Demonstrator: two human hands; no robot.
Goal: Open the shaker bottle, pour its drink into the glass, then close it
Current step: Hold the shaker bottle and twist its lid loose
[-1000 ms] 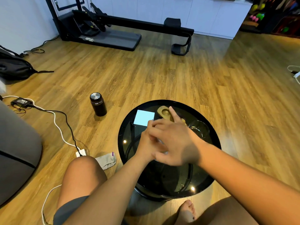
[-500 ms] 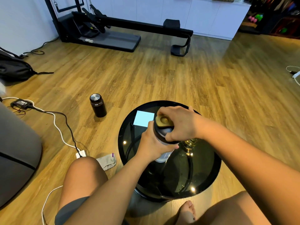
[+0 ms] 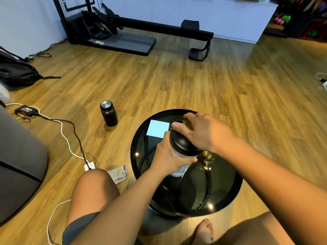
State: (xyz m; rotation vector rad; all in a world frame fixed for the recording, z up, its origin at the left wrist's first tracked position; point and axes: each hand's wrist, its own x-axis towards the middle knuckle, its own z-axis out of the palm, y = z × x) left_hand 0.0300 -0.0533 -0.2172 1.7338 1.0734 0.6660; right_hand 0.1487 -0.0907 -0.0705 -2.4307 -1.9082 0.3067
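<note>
The shaker bottle has a black lid and a pale translucent body, and it leans slightly over the round black glass table. My left hand is wrapped around its body just under the lid. My right hand covers the lid from above, thumb on its left edge. The lid's tan cap is almost hidden by those fingers. The clear glass stands just right of the bottle, mostly hidden under my right wrist.
A light blue card lies on the table's far left. On the wooden floor stand a black flask, cables with a white adapter and a grey sock. My knees and a bare foot flank the table.
My right hand slid from the tan cap down over the black lid. The bottle sits a little more tilted in my left hand.
</note>
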